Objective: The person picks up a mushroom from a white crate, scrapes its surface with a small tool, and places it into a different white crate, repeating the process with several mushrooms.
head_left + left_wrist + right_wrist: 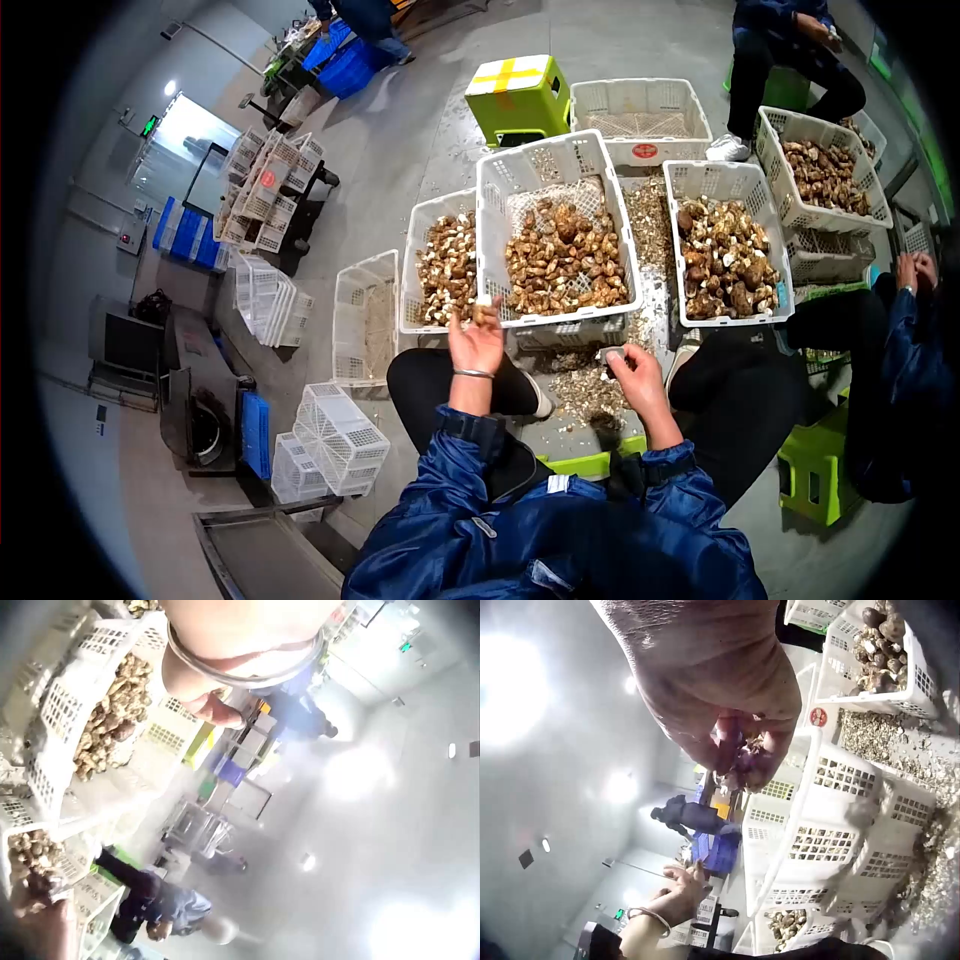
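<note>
In the head view, the left hand (476,348) is palm up at the near edge of a white crate (487,240) of brown mushrooms (565,250). Its fingers curl at a small pale-tipped mushroom (485,300), with the thumb apart. The left wrist view shows the fingers (221,712) bent beneath a metal bangle. The right hand (642,385) is above the littered floor, thumb and fingers pinching a small pale piece (608,353). Close up in the right wrist view, the right hand (712,690) grips a pale, brownish mushroom piece (731,780); its exact shape is blurred.
Another mushroom crate (673,245) stands to the right, a third (408,270) to the left. An empty crate (340,320) lies further left. Trimmings (590,390) cover the floor between the knees. A green stool (520,100) stands ahead; people sit at the right.
</note>
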{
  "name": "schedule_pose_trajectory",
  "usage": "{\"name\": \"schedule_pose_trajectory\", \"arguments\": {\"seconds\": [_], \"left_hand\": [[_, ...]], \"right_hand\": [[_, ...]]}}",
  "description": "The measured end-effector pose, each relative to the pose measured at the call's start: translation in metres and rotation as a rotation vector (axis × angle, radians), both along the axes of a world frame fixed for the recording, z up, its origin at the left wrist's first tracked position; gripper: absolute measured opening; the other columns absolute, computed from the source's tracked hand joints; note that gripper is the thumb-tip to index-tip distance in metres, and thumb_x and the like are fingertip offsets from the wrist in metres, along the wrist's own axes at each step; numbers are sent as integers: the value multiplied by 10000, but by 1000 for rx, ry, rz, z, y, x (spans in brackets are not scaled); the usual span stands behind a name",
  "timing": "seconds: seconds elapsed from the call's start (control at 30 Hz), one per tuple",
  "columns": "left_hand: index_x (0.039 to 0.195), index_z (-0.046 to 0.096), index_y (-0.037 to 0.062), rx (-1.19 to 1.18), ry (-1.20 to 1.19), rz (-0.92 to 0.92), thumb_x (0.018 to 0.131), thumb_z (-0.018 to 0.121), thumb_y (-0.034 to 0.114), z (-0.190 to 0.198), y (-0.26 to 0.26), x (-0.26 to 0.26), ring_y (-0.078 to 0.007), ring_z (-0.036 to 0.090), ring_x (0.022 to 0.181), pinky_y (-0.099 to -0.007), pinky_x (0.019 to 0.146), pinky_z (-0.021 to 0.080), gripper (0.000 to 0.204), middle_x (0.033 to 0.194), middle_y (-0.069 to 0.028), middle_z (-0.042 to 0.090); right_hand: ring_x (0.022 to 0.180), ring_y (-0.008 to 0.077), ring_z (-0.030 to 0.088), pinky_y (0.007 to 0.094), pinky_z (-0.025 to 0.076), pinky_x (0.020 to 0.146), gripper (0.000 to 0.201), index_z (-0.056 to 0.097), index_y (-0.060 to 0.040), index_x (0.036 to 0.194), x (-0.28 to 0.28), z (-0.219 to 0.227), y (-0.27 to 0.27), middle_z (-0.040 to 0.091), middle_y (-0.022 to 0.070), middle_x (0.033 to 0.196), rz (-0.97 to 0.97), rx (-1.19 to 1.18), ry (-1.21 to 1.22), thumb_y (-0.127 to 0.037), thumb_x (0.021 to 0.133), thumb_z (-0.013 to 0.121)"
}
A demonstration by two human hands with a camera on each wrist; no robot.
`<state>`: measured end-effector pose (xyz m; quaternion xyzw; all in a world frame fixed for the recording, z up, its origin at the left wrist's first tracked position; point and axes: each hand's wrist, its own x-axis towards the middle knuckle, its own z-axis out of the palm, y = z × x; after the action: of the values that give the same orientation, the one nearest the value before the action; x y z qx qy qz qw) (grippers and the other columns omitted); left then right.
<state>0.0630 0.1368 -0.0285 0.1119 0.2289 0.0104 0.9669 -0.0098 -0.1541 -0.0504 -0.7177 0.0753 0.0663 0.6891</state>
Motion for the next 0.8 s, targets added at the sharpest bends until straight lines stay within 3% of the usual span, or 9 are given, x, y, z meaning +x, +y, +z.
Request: {"name": "schedule_pose_trajectory", "arguments": {"seconds": [0.1,0.17,0.2,0.23,0.3,0.37,0.43,0.57,0.8], "left_hand": [[1337,333,-146,56,64,144,972,465,478,2,28,28,-183,615,782,-256,658,560,734,1206,-280,542],[1283,449,-105,105,-75,-222,962,517,433,-61,69,50,-137,611,767,-244,609,536,631,1132,-211,614],[1242,527,-55,466,91,-153,943,576,380,-44,40,60,-112,602,714,-232,573,509,531,1041,-146,665],[1265,535,-10,585,111,-283,931,606,318,-63,39,76,-127,609,704,-224,581,509,474,1003,-127,680],[1192,626,48,1194,194,-539,906,626,277,-55,3,96,-165,647,756,-273,645,535,366,976,-118,695],[1092,694,94,2177,-261,-750,864,656,283,-107,13,125,-237,673,874,-342,760,545,299,1027,-119,697],[1078,699,102,2547,-272,-1050,847,638,289,-127,2,149,-324,630,1030,-420,877,518,304,1129,-132,668],[1124,668,77,2601,-14,-1638,871,606,219,-144,-17,172,-349,616,1061,-459,868,529,297,1141,-170,647],[1084,693,74,2606,59,-1729,837,684,312,-159,-27,178,-340,641,1011,-459,825,547,343,1082,-156,678]], "right_hand": [[658,72,533,268,438,604,182,656,7,860,3,6,3,619,15,701,14,-32,-4,-173,881,645],[667,73,539,271,447,617,184,663,6,886,5,1,8,627,20,715,4,12,9,-178,882,644],[688,91,564,282,462,644,189,672,2,913,7,0,7,642,35,735,36,2,56,-182,881,643],[694,98,572,285,466,652,191,674,2,917,9,2,8,646,38,739,32,-22,25,-183,880,643],[708,110,589,292,474,669,196,677,2,925,12,5,12,654,46,748,26,-67,-38,-186,879,644],[778,129,628,296,488,720,193,683,5,920,15,-1,16,683,74,806,51,-50,72,-180,878,645],[801,137,636,295,491,740,178,685,7,919,20,9,18,687,86,826,55,-31,107,-161,875,645],[798,149,643,298,493,745,168,679,12,917,27,4,23,686,85,827,36,-18,92,-147,870,652],[775,149,645,300,498,733,167,679,2,929,33,3,26,689,81,806,50,-22,106,-151,863,663]]}}
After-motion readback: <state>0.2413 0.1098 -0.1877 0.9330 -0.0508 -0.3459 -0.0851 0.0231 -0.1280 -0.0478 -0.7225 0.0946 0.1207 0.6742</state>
